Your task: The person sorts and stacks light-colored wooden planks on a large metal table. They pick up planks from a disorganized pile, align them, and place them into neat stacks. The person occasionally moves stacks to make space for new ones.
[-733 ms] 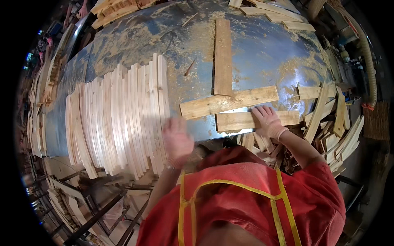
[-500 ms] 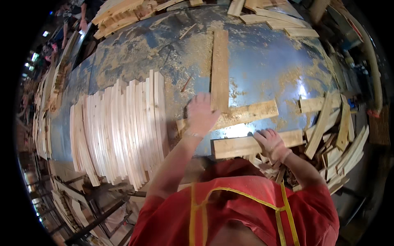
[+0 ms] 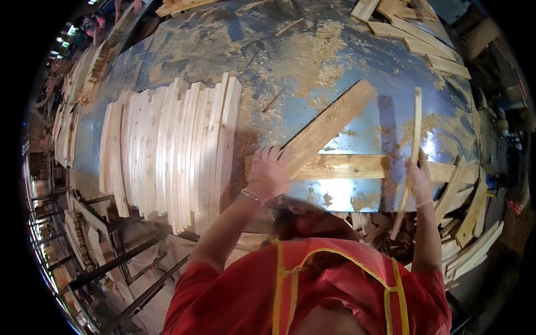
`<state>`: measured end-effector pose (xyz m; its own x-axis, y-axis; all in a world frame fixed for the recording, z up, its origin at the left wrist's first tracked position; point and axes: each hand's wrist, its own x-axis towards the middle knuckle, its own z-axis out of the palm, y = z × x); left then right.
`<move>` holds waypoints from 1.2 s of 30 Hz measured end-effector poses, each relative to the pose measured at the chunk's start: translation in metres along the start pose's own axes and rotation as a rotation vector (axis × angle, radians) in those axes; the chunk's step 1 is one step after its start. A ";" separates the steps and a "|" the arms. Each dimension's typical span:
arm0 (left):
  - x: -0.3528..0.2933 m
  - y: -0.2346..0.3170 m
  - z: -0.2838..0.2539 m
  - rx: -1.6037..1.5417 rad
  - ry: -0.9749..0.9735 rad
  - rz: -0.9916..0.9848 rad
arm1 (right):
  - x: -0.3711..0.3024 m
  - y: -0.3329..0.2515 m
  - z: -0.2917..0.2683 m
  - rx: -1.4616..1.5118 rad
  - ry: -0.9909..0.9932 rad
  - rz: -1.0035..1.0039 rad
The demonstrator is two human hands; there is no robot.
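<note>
My left hand point(image 3: 267, 174), in a pale glove, grips the near end of a flat wooden board point(image 3: 334, 124). That board slants away to the far right, its near end crossing over another board point(image 3: 346, 166) that lies sideways on the metal tabletop. In my gloved right hand point(image 3: 421, 183) a third board point(image 3: 416, 125) is held up, seen on its narrow edge. The right fingers are partly hidden behind it. Left of my left hand, several pale strips point(image 3: 167, 151) stand packed side by side in a row.
Sawdust and a thin splinter point(image 3: 272, 101) are scattered over the metal tabletop point(image 3: 223, 61). Loose offcuts point(image 3: 466, 212) pile up at the near right. More boards point(image 3: 419, 36) lie at the far right. A dark metal frame point(image 3: 123, 251) stands at the lower left.
My right hand has lifted the near board off the table edge, turned it on edge and moved right. The board at my left hand has swung its far end to the right.
</note>
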<state>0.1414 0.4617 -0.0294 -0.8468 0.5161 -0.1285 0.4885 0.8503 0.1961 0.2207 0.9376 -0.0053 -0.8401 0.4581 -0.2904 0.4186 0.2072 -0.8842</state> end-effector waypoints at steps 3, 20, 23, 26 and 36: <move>-0.015 -0.002 -0.002 0.038 -0.213 -0.072 | 0.003 -0.011 0.026 0.215 -0.041 0.116; -0.176 -0.047 -0.029 -0.337 0.189 -0.343 | -0.140 -0.136 0.382 -0.369 -0.826 -0.069; -0.163 -0.039 -0.043 -0.120 0.158 -0.260 | -0.129 -0.117 0.397 -0.201 -0.846 0.024; -0.174 -0.064 0.007 0.056 0.139 -0.234 | -0.122 -0.086 0.368 -0.097 -0.686 -0.200; -0.081 0.003 -0.004 -0.028 -0.026 -0.015 | -0.036 0.060 -0.103 -1.064 0.967 0.289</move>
<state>0.2105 0.4224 -0.0145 -0.8480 0.5064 -0.1565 0.4697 0.8547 0.2208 0.3120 1.0231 -0.0105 -0.3103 0.8932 0.3254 0.9402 0.3390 -0.0339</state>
